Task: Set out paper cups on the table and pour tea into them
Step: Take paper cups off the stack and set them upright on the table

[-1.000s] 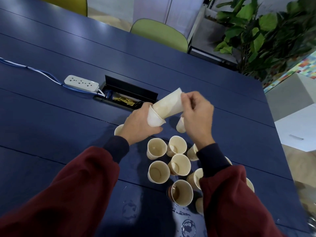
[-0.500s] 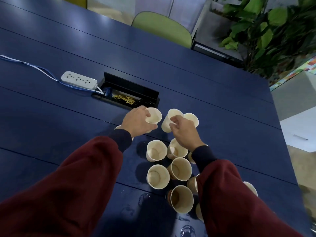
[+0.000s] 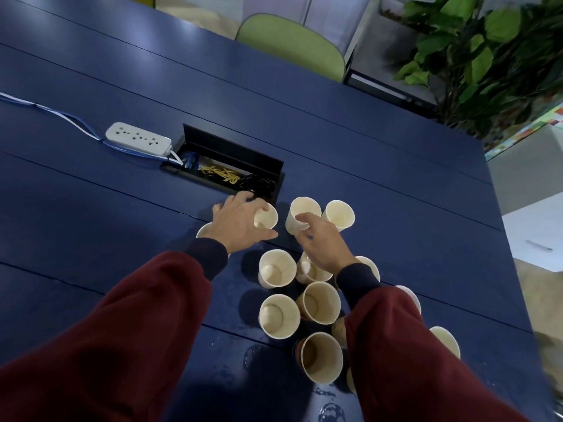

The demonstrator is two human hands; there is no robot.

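Note:
Several cream paper cups stand upright in a loose cluster on the dark blue table (image 3: 91, 239). My left hand (image 3: 240, 223) grips one cup (image 3: 266, 216) at the far left of the group, fingers curled round its side. My right hand (image 3: 320, 239) pinches the near rim of another cup (image 3: 304, 213). A third cup (image 3: 339, 215) stands just to the right of it. More cups (image 3: 277, 271) (image 3: 318, 303) (image 3: 278, 315) (image 3: 321, 357) stand nearer to me, some partly hidden under my right sleeve. No teapot is in view.
An open black cable box (image 3: 231, 169) is set into the table just beyond my left hand. A white power strip (image 3: 138, 138) with blue cable lies to its left. Wet patches (image 3: 253, 354) show near the closest cups. A green chair (image 3: 292, 41) and a plant (image 3: 487, 56) stand beyond the table.
A second ago both hands held a stack of cups above the table and pulled it apart. The cups now stand on the table, one in each hand.

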